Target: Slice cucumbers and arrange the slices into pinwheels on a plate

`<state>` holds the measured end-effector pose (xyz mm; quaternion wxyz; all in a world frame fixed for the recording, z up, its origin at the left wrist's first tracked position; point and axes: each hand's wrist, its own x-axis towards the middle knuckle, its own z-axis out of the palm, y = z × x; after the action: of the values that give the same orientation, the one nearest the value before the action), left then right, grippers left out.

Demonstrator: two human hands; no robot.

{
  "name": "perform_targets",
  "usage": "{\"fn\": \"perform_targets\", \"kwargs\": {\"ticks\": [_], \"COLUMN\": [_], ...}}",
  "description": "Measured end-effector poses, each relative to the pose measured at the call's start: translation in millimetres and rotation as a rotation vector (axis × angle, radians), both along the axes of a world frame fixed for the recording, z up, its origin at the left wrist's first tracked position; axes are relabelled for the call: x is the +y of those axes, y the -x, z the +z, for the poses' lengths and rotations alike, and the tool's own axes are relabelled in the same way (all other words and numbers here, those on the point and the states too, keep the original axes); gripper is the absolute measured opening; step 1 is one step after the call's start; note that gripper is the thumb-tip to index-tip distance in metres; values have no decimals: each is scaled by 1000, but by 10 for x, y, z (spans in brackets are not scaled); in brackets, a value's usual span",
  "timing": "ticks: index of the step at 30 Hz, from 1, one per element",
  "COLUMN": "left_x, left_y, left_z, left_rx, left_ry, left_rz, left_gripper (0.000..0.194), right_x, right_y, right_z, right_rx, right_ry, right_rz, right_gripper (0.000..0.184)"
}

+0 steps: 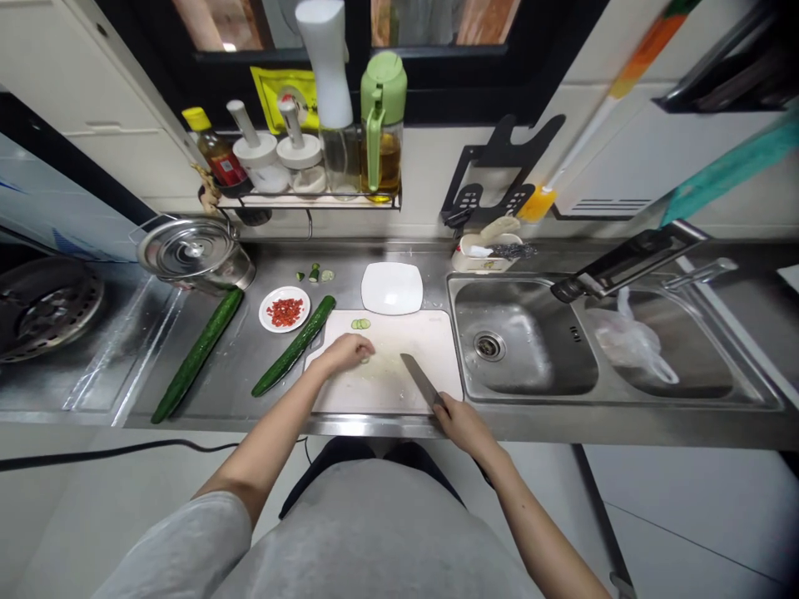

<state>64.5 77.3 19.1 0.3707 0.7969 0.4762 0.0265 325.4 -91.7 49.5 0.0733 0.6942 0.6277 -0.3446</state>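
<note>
My right hand (463,424) is wrapped round the handle of a kitchen knife (419,378), its blade slanting away to the left over the white cutting board (430,337). On the board's left half, my left hand (350,352) has its fingers curled together near the surface; a small pale piece seems to show under them, too small to name. Just beyond that hand lie a few overlapping cucumber slices (360,324). A whole cucumber (295,345) rests along the board's left side, and another cucumber (198,353) lies farther left on the counter.
Behind the board is a white square plate (392,287). A small plate of chopped red pepper (285,311) and cucumber ends (315,273) lie to the left. A lidded steel pot (195,249) stands beyond. The double sink (524,333) adjoins the board's right, with a plastic bag (630,337) in it.
</note>
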Motion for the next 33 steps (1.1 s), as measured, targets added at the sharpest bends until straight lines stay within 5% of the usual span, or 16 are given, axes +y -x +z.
{"fn": "perform_targets", "kwargs": {"ticks": [4, 13, 33], "left_x": [-211, -290, -377], "left_y": [-69, 101, 12], "left_z": [-36, -96, -173], "left_rx": [23, 145, 212], "left_ry": [-3, -99, -33], "left_rz": [-149, 184, 227], "left_gripper": [28, 18, 20], "right_x": [34, 107, 215], "right_y": [53, 364, 582], "right_z": [42, 280, 207], "right_rx": [-31, -119, -189], "right_ry": [17, 14, 10], "right_rz": [41, 213, 330], "right_gripper": [25, 25, 30]}}
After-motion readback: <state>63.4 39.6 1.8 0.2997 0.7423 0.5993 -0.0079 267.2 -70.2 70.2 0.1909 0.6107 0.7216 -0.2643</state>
